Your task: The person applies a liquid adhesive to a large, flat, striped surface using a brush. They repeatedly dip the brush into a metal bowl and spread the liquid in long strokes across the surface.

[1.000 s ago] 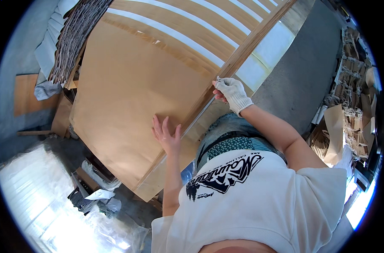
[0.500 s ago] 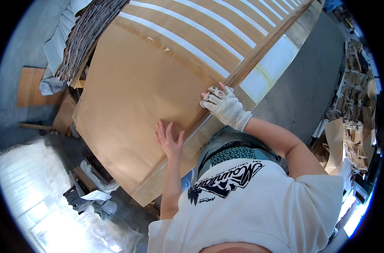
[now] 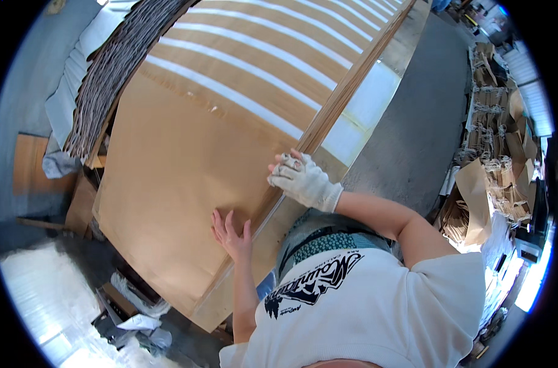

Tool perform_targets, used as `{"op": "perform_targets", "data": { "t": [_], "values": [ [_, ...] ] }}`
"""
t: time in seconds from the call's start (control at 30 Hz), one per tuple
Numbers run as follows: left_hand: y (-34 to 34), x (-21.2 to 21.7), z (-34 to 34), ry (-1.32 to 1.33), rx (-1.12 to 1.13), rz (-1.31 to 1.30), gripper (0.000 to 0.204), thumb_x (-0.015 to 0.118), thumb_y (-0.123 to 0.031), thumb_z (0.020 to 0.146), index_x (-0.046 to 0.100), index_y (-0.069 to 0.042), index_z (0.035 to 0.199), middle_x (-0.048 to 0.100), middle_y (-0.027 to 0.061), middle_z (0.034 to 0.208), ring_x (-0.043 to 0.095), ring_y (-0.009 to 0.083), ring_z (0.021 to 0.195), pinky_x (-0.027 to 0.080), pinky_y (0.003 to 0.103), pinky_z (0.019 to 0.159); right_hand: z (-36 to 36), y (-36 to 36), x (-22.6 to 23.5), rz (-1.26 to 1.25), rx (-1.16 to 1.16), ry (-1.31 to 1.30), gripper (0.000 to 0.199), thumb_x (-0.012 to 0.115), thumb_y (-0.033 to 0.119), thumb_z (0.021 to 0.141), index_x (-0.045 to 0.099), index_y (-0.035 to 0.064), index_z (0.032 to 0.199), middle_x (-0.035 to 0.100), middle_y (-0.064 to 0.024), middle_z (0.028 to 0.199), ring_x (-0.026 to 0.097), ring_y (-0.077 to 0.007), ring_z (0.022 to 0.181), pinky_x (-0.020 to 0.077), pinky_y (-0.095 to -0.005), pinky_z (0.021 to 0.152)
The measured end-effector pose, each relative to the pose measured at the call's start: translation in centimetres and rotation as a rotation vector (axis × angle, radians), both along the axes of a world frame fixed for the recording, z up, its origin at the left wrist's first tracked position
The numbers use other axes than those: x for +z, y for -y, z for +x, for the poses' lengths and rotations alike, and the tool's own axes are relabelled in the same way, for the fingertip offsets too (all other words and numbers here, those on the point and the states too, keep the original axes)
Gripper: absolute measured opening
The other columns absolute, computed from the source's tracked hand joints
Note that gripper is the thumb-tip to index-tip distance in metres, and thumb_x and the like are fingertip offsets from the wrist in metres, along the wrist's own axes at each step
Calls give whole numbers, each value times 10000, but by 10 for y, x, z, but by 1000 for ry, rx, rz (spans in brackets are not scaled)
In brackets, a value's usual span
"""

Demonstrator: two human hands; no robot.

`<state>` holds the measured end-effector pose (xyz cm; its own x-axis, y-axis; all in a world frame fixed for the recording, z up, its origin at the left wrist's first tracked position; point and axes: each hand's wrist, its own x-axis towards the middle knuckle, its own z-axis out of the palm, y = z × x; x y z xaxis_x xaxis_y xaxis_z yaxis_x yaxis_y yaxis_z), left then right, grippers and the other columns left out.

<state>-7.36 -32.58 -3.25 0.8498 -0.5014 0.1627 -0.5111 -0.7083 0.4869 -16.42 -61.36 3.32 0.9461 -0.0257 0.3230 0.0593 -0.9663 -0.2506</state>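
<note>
A large stack of brown paper sheets [image 3: 187, 159] lies in front of me, with pale stripes across its far part. My bare left hand [image 3: 231, 232] rests flat on the top sheet near its close corner, fingers spread. My right hand [image 3: 300, 179], in a white work glove, sits at the stack's right edge [image 3: 340, 104] with its fingers curled on the edge of the top sheet. The fingertips are partly hidden by the glove's knuckles.
A pile of corrugated cardboard [image 3: 107, 67] runs along the stack's left side. Bundles of brown paper bags [image 3: 493, 129] stand on the right beyond a strip of grey floor [image 3: 426, 116]. Plastic wrap and scraps [image 3: 138, 313] lie lower left, near a wooden board [image 3: 30, 172].
My gloved right hand has slid down the stack's right edge toward my body. My left hand has stayed pressed flat on the top sheet.
</note>
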Motion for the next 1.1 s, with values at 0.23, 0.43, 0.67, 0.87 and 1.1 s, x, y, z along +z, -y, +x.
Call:
{"op": "perform_targets", "data": {
  "t": [0.23, 0.43, 0.67, 0.87, 1.1],
  "values": [
    [4, 11, 1, 0, -8, -16, 583, 797, -287, 818, 571, -153, 1338, 367, 177, 1571, 334, 364, 1459, 234, 558, 1172, -33, 17, 39, 221, -265, 56, 272, 724, 194, 838, 662, 183, 1103, 651, -19, 1104, 614, -271, 1139, 470, -495, 1002],
    [7, 23, 2, -51, 35, 18, 524, 751, -279, 858, 573, -109, 1321, 401, 203, 1530, 375, 383, 1412, 268, 547, 1138, -73, 45, 26, 652, -575, -48, 193, 690, 143, 831, 662, 120, 1020, 653, -84, 911, 638, -316, 919, 514, -413, 806],
    [106, 65, -12, 16, -22, -148, 383, 658, -119, 934, 566, -41, 1297, 494, 194, 1417, 458, 380, 1327, 344, 506, 1102, -119, 92, 26, 796, -753, -152, 219, 653, 207, 896, 634, 87, 1078, 699, -165, 815, 701, -345, 780, 533, -429, 687],
    [261, 78, -62, -1, -231, -260, 288, 668, -49, 912, 622, -29, 1196, 579, 186, 1301, 533, 373, 1238, 421, 473, 1043, -189, 183, 23, 1050, -679, -159, 364, 689, 302, 913, 627, 11, 1121, 732, -174, 882, 724, -310, 800, 548, -394, 724],
    [515, 61, -179, -183, -651, -371, 128, 647, -54, 926, 621, 9, 1033, 635, 174, 1059, 622, 329, 1020, 501, 391, 885, -334, 341, 45, 1309, -964, 177, 322, 666, 187, 936, 651, -17, 1184, 754, -163, 1066, 723, -189, 992, 552, -297, 860]
  ]
}}
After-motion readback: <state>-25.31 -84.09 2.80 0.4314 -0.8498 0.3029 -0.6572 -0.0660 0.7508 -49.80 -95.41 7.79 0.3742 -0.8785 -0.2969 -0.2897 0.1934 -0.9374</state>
